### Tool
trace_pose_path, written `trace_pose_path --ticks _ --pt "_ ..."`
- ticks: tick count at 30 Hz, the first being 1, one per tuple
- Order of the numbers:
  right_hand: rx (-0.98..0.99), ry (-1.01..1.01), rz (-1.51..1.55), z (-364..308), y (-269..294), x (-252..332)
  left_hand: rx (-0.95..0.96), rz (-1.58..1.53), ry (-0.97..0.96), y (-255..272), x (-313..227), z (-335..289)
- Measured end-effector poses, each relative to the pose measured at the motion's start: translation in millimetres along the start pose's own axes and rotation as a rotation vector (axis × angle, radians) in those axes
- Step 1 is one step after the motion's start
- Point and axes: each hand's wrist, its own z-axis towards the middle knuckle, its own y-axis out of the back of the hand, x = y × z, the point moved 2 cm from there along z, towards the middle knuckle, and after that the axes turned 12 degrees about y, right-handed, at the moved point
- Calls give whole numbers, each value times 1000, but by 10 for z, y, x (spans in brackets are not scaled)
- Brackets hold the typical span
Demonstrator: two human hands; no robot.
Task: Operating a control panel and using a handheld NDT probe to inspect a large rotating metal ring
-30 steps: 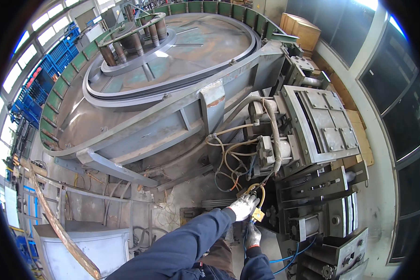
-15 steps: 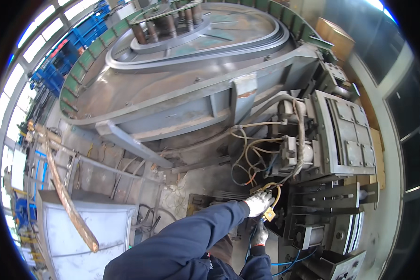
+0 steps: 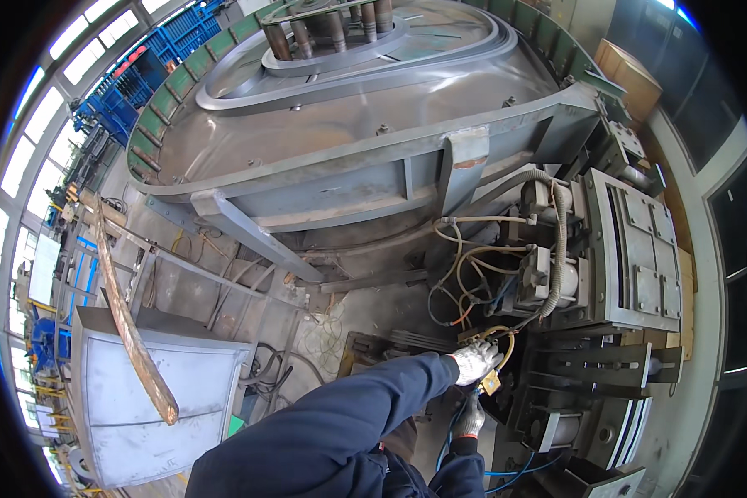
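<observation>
Platform [image 3: 349, 137] of grey steel, broad and round with a green-sided rim, curves across the shop floor in front of us. At its near left stands a pale-fronted metal cabinet [image 3: 189, 398]; off its right end sits a block of bolted steel plates [image 3: 631, 249]. Also at the platform's near left, we see a rough wooden pole [image 3: 129, 328] slanting. A ribbed hose [image 3: 563, 241] drops near the platform's right end. Our gloved left hand [image 3: 476, 362], reaching in a navy sleeve to the platform's near right, has its fingers bent at a loop of yellow tubing [image 3: 511, 342]; we cannot tell exactly what it grasps. Our gloved right hand [image 3: 471, 417], farther out from the platform, is curled just beneath a small yellow fitting [image 3: 490, 383], its precise hold hidden. That fitting hangs beside both gloves, at the platform's near right.
</observation>
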Motion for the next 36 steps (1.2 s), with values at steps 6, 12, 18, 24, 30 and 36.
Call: trace_pose_path --ticks 6,12,18,24,30,36 --pt "-13 -10 1 -22 -6 29 102 -28 22 -28 2 39" --pt "-15 -15 20 -74 -68 102 52 -20 0 -75 30 40" --pt "-28 3 19 -70 -56 71 64 -20 -15 -96 22 58" --pt "-31 3 44 -58 -62 46 37 -19 -14 -109 38 36" --pt "-44 0 28 -66 -63 59 46 -27 -6 -113 44 37" --pt "-44 7 23 -80 -76 80 65 -20 -9 -105 45 42"
